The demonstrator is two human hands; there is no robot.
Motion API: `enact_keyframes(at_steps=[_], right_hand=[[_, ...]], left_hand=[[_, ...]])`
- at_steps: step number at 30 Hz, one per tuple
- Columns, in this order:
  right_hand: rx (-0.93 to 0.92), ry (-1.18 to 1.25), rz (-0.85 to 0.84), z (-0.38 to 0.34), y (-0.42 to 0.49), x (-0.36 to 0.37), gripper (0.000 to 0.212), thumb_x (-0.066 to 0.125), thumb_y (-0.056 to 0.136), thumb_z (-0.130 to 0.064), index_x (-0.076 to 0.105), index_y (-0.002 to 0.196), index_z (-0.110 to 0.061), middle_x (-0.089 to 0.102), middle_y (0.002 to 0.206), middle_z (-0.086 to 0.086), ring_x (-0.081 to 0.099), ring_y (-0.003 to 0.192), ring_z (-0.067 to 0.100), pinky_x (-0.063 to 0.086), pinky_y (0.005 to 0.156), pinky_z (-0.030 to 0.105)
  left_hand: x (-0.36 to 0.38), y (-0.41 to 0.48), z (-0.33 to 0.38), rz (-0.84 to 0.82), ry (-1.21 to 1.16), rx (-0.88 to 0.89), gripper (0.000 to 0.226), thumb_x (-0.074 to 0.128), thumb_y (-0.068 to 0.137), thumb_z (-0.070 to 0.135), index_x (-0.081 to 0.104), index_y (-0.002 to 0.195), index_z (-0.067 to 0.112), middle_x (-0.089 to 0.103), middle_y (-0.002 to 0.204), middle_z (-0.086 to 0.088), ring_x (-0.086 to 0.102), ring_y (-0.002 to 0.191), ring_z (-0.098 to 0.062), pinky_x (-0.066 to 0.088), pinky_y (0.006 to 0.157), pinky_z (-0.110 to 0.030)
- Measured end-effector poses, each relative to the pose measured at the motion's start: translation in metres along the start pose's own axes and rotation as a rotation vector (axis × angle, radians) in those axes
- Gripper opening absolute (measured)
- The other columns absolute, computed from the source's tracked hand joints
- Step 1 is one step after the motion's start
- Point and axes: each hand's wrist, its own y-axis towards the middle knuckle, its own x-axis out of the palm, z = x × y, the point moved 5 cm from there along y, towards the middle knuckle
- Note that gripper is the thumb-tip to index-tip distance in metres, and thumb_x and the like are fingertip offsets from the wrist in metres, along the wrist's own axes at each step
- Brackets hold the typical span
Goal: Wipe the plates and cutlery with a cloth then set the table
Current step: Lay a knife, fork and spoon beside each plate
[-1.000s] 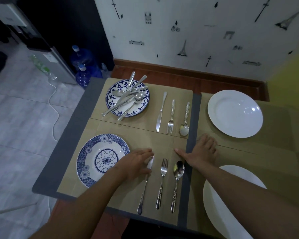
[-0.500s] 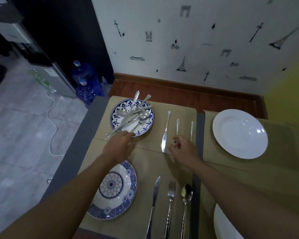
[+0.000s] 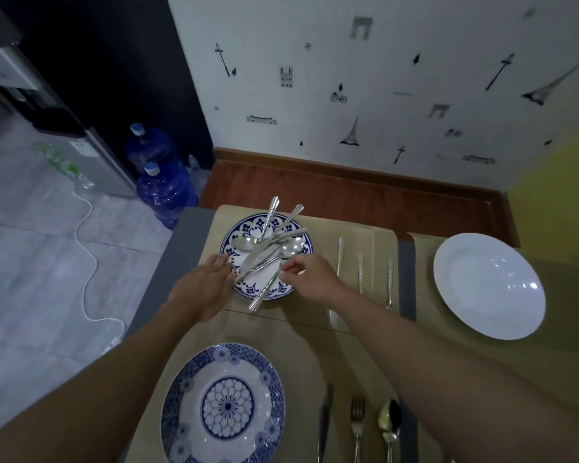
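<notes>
A blue-patterned plate (image 3: 278, 290) at the far left of the table carries a loose pile of cutlery (image 3: 264, 252). My left hand (image 3: 203, 289) lies with spread fingers against that plate's left rim. My right hand (image 3: 310, 275) is at the plate's right side, its fingertips pinched on a cutlery handle. A second blue-patterned plate (image 3: 174, 406) sits near me, with a knife (image 3: 325, 419), fork (image 3: 356, 426) and spoon (image 3: 390, 426) laid to its right. Another knife (image 3: 340, 259), fork (image 3: 360, 275) and spoon (image 3: 390, 279) lie right of the far plate. No cloth is in view.
A white plate (image 3: 488, 285) rests on the right placemat. A wooden ledge (image 3: 348, 192) and the patterned wall close off the table's far side. Two blue water bottles (image 3: 166, 192) and a white cable (image 3: 84, 279) are on the floor to the left.
Both hands have left the near place setting and moved forward to the far plate with the cutlery pile. My view has shifted forward, and the near white plate has dropped out of sight.
</notes>
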Motion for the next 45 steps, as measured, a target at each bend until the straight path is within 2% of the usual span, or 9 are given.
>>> enact_keyframes(at_steps=[4, 8, 11, 27, 30, 33, 36, 39, 45], right_hand=[[0.103, 0.036, 0.039, -0.008, 0.022, 0.012, 0.012, 0.072, 0.093, -0.020, 0.079, 0.102, -0.014, 0.074, 0.093, 0.000, 0.070, 0.089, 0.017, 0.056, 0.084, 0.029], [0.294, 0.181, 0.064, -0.005, 0.037, 0.020, 0.017, 0.068, 0.096, -0.015, 0.076, 0.089, -0.002, 0.079, 0.088, 0.011, 0.065, 0.059, 0.014, 0.053, 0.058, 0.026], [0.391, 0.250, 0.080, -0.005, 0.044, 0.024, 0.016, 0.066, 0.098, -0.012, 0.072, 0.093, 0.001, 0.078, 0.088, 0.014, 0.063, 0.052, 0.012, 0.048, 0.048, 0.023], [0.510, 0.346, 0.092, -0.001, 0.051, 0.028, 0.015, 0.069, 0.097, -0.009, 0.071, 0.088, 0.002, 0.075, 0.076, 0.011, 0.056, 0.040, 0.007, 0.040, 0.038, 0.019], [0.472, 0.265, 0.101, 0.000, 0.053, 0.027, 0.013, 0.069, 0.094, -0.007, 0.073, 0.086, 0.001, 0.076, 0.076, 0.010, 0.060, 0.044, 0.009, 0.046, 0.042, 0.021], [0.376, 0.096, 0.218, -0.005, 0.060, 0.019, 0.015, 0.068, 0.091, -0.013, 0.076, 0.080, -0.007, 0.076, 0.074, 0.006, 0.073, 0.063, 0.019, 0.063, 0.062, 0.033], [0.406, 0.282, 0.305, -0.003, 0.066, 0.009, 0.017, 0.071, 0.093, -0.015, 0.075, 0.080, -0.005, 0.075, 0.070, 0.007, 0.070, 0.054, 0.017, 0.063, 0.056, 0.032], [0.534, 0.520, 0.345, 0.004, 0.070, 0.003, 0.019, 0.074, 0.095, -0.016, 0.072, 0.084, -0.001, 0.073, 0.069, 0.009, 0.059, 0.041, 0.008, 0.043, 0.037, 0.018], [0.658, 0.883, 0.364, 0.007, 0.078, 0.009, 0.020, 0.075, 0.092, -0.008, 0.071, 0.076, 0.003, 0.070, 0.064, 0.009, 0.054, 0.053, 0.009, 0.045, 0.051, 0.017]], left_hand=[[0.007, -0.005, -0.009, 0.055, -0.023, 0.029, 0.059, 0.013, 0.107, 0.041, 0.028, 0.156, 0.012, 0.018, 0.166, -0.005, 0.009, 0.154, -0.016, 0.011, 0.122, -0.031], [0.014, -0.002, -0.014, 0.048, -0.036, 0.046, 0.058, 0.013, 0.108, 0.042, 0.021, 0.158, 0.014, 0.012, 0.167, -0.002, 0.002, 0.154, -0.012, 0.000, 0.119, -0.024], [0.016, -0.002, -0.015, 0.064, -0.049, 0.056, 0.057, 0.015, 0.108, 0.041, 0.022, 0.158, 0.014, 0.013, 0.167, -0.002, 0.002, 0.154, -0.012, 0.000, 0.118, -0.023], [0.018, -0.001, -0.015, 0.091, -0.091, 0.050, 0.055, 0.019, 0.109, 0.040, 0.024, 0.158, 0.016, 0.013, 0.167, 0.000, -0.005, 0.150, -0.006, 0.007, 0.116, -0.024], [0.019, -0.001, -0.016, 0.101, -0.099, 0.050, 0.055, 0.020, 0.109, 0.040, 0.023, 0.158, 0.016, 0.013, 0.167, 0.001, -0.010, 0.145, -0.001, 0.007, 0.115, -0.023], [0.020, -0.001, -0.017, 0.105, -0.116, 0.046, 0.054, 0.021, 0.109, 0.040, 0.024, 0.158, 0.017, 0.013, 0.167, 0.002, -0.011, 0.144, 0.000, 0.008, 0.115, -0.023], [0.020, -0.001, -0.018, 0.110, -0.125, 0.040, 0.053, 0.021, 0.109, 0.039, 0.024, 0.158, 0.018, 0.013, 0.167, 0.004, -0.011, 0.144, 0.001, 0.010, 0.114, -0.023], [0.022, -0.001, -0.019, 0.112, -0.125, 0.035, 0.053, 0.021, 0.109, 0.040, 0.025, 0.158, 0.019, 0.013, 0.167, 0.005, -0.011, 0.144, 0.001, 0.012, 0.113, -0.023], [0.023, 0.000, -0.020, 0.111, -0.151, 0.031, 0.054, 0.021, 0.108, 0.041, 0.025, 0.157, 0.019, 0.014, 0.167, 0.005, -0.010, 0.145, 0.001, 0.012, 0.115, -0.023]])
